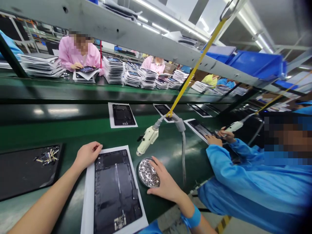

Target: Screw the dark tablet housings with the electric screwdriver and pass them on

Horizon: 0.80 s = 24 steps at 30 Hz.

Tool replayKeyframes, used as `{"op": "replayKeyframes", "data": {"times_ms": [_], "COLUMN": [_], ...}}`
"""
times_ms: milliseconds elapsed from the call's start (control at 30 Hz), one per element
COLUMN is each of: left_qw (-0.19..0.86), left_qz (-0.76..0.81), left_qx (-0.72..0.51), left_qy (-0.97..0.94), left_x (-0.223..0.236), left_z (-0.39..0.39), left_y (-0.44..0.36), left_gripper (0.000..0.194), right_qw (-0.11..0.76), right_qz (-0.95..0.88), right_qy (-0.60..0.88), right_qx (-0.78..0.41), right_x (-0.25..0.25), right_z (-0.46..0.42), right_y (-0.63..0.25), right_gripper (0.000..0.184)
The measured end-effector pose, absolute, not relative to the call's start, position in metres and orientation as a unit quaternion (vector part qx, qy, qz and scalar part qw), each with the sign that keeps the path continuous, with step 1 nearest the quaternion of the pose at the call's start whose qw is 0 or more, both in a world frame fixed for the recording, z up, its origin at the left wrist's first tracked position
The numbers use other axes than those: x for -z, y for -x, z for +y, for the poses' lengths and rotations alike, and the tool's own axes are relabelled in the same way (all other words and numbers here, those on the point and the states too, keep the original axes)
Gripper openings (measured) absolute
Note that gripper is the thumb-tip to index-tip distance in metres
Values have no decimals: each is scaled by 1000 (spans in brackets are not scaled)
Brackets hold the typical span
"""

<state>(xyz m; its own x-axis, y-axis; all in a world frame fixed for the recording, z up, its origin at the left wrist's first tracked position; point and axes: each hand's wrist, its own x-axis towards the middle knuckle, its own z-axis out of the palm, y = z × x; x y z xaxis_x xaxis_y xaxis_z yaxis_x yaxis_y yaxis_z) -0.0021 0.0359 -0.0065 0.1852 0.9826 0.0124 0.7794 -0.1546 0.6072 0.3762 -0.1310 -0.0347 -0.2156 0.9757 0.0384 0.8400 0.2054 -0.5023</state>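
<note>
Lightly, the right hand (166, 186) touches a round dish (139, 173) of silver screws (148, 174).

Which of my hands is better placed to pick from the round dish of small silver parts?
Probably your right hand: its fingers are already touching the round dish. Your left hand is farther away, resting at the edge of the white sheet, with the dark tablet panel between it and the dish.

Inspection view: left hand (87, 155) rests on the white sheet (88, 198) holding a dark tablet housing (115, 191); right hand (165, 183) touches a round tray (147, 173) of small silver parts.
</note>
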Motion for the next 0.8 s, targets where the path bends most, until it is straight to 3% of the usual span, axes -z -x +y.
{"op": "replayKeyframes", "data": {"times_ms": [167,300,800], "left_qw": [244,247,257], "left_qz": [604,598,599], "left_qx": [-207,-210,-218], "left_qy": [-730,-733,-727], "left_x": [6,7,4], "left_z": [37,37,37], "left_y": [2,3,3], "left_gripper": [43,43,45], "right_qw": [235,309,371], "right_qz": [-741,-722,-729], "right_qy": [606,613,575], "right_qx": [-170,-87,-9], "right_x": [38,34,17], "right_z": [-127,-130,-133], "right_y": [-373,-372,-349], "right_gripper": [100,92,97]}}
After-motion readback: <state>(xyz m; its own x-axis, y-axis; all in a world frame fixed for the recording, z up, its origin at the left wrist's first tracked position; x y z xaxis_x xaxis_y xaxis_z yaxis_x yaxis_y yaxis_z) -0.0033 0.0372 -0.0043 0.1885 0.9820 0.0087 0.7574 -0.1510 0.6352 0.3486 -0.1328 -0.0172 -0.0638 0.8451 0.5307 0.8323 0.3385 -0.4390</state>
